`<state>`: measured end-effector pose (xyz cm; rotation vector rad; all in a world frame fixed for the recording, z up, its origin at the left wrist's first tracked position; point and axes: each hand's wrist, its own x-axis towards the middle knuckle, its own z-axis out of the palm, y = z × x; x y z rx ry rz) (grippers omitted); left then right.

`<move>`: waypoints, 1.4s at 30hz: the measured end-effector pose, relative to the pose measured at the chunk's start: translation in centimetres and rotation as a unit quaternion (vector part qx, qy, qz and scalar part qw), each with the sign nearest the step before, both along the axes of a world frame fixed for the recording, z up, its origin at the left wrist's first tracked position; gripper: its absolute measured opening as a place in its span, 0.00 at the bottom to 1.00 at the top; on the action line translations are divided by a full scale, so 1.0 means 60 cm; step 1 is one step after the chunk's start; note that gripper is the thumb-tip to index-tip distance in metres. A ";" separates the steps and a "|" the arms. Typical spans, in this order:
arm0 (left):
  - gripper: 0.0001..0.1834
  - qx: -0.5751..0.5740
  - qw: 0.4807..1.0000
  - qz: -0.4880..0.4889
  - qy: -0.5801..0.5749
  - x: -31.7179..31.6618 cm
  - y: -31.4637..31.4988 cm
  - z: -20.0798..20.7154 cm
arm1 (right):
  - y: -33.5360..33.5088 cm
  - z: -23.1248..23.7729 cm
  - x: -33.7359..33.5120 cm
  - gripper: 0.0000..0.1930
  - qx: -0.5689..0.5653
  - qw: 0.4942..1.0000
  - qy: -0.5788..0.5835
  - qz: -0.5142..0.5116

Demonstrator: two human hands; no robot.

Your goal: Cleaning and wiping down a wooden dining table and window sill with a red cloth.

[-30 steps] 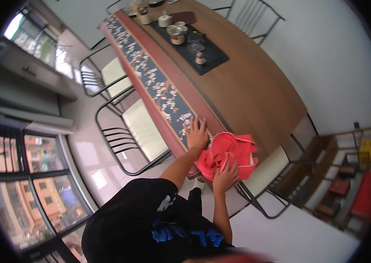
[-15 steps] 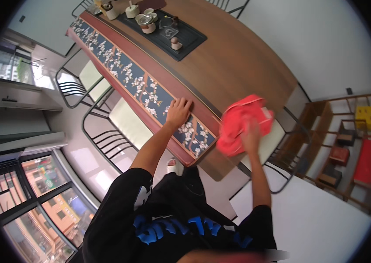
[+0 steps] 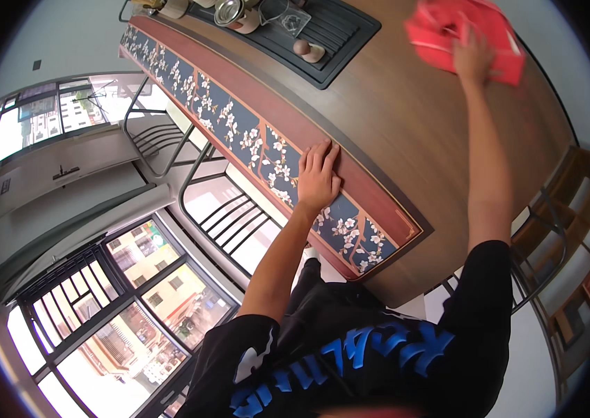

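Right hand (image 3: 474,61) atop red cloth (image 3: 435,43), can't tell if gripping; left hand (image 3: 318,175) loosely spread on flowered runner (image 3: 253,144), black tray (image 3: 345,50) beyond that hand.

The right hand (image 3: 474,61) lies over a crumpled red cloth (image 3: 442,38) on the wooden tabletop (image 3: 406,139), slightly blurred. The left hand (image 3: 319,175) rests palm-down on a flowered runner (image 3: 229,129). Beyond it, left of the right hand, sits a black tray (image 3: 342,38) with vessels (image 3: 238,15).
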<state>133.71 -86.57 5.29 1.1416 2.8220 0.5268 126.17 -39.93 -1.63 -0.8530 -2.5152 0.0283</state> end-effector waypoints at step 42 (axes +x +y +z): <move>0.35 0.017 0.999 0.012 -0.026 -0.001 -0.023 0.008 | -0.101 0.018 0.006 0.33 -0.117 0.981 0.030 0.151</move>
